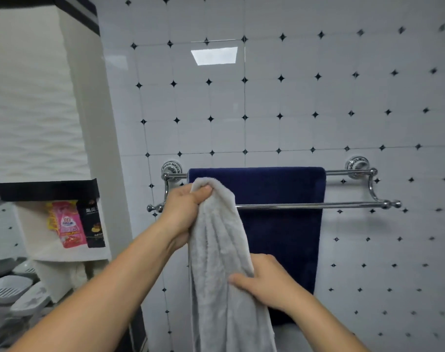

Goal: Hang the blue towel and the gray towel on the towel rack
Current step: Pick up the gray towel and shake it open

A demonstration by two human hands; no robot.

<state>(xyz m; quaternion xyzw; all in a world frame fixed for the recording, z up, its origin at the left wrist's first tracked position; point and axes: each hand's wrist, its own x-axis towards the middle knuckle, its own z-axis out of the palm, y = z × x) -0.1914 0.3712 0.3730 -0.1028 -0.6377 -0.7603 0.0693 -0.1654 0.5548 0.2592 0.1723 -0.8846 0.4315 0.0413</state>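
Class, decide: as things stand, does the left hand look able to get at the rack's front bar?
Probably yes. The left hand, gripping the gray towel by its top, is level with the front bar, which is bare; the blue towel hangs from the back bar behind it.

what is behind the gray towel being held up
The blue towel, draped over the rear bar of the towel rack, with the front bar crossing it. The gray towel hides the blue towel's left part and a stretch of the front bar.
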